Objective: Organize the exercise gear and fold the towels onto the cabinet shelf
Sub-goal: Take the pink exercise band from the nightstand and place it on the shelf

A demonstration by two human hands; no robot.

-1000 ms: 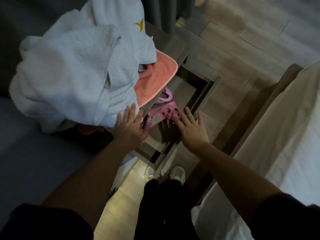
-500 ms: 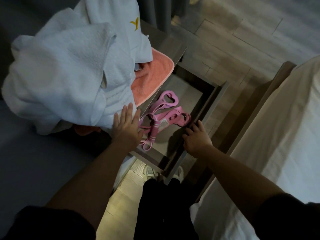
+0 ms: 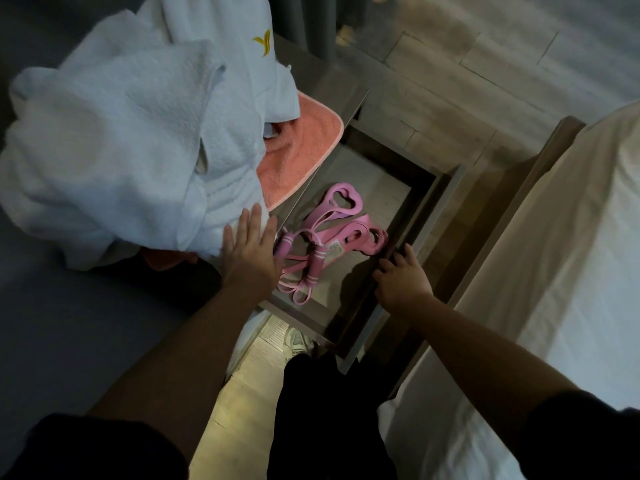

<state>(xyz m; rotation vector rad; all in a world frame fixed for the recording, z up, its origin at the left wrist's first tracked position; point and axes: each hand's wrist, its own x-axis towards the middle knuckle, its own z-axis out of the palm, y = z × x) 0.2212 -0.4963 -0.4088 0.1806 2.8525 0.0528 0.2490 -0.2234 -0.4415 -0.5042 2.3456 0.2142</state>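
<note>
A tangle of pink exercise gear (image 3: 332, 237), resistance bands and a skipping rope with pink handles, lies inside the pulled-out drawer (image 3: 429, 216) of a small cabinet. My right hand (image 3: 401, 282) curls over the drawer's front edge. My left hand (image 3: 251, 247) rests flat, fingers apart, against the cabinet's edge under a heap of white towels (image 3: 131, 147). A folded salmon-pink towel (image 3: 301, 150) lies under the white heap on the cabinet top.
A bed with a white sheet (image 3: 554, 271) and a wooden frame runs along the right. A dark grey surface (image 3: 69, 323) fills the left. My dark trousers and a shoe (image 3: 294, 341) stand on pale wood-look floor below the drawer.
The drawer has slid further out, showing all of the pink gear. My right hand left the gear and moved to the drawer's front edge. My left hand stayed put.
</note>
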